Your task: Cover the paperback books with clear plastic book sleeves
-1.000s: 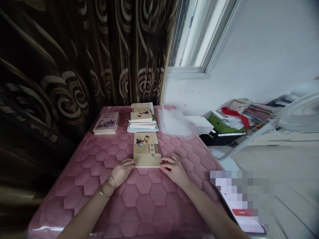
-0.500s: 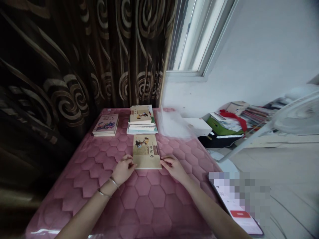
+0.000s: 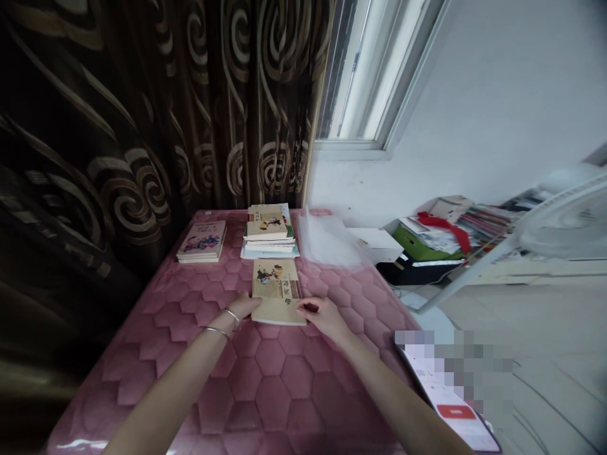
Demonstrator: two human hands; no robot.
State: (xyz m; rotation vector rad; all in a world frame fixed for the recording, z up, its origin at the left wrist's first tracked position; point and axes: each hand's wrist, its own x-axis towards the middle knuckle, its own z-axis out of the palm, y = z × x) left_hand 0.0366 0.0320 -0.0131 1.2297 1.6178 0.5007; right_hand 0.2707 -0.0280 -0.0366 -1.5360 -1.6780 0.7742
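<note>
Paperback book (image 3: 277, 292), on pink quilted pad (image 3: 272, 392), left hand (image 3: 241, 307), right hand (image 3: 323, 315) touching its side edges, unclenched

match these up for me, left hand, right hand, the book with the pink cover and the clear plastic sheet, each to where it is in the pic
Things:
1. left hand
2. right hand
3. book with the pink cover
4. clear plastic sheet

Places:
a. right of the stack of books
b. at the right edge of the tan paperback
c. left of the stack of books
d. at the left edge of the tan paperback

Pairs: 1-d, 2-b, 3-c, 4-a
</note>
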